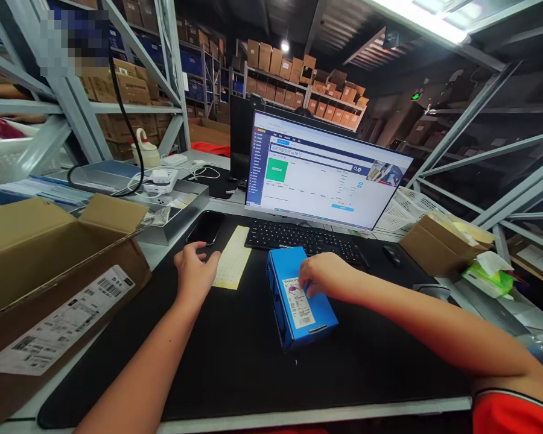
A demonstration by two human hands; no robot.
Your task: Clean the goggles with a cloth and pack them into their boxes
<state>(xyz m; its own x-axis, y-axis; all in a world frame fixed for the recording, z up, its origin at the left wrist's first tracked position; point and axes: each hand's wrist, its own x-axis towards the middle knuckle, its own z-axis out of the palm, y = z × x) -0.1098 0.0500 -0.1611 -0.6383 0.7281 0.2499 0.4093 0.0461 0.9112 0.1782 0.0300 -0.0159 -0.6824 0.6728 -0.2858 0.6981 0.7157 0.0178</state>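
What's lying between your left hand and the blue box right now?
In the head view, a pale yellow sheet lies between the left hand and the blue box, with a strip of black desk mat showing before the box.

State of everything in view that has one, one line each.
left hand: open, palm down, beside the yellow sheet
right hand: resting on the blue box
blue box: closed, lying flat, label up
cardboard box: flaps open
monitor: on, showing a web page
phone: screen dark
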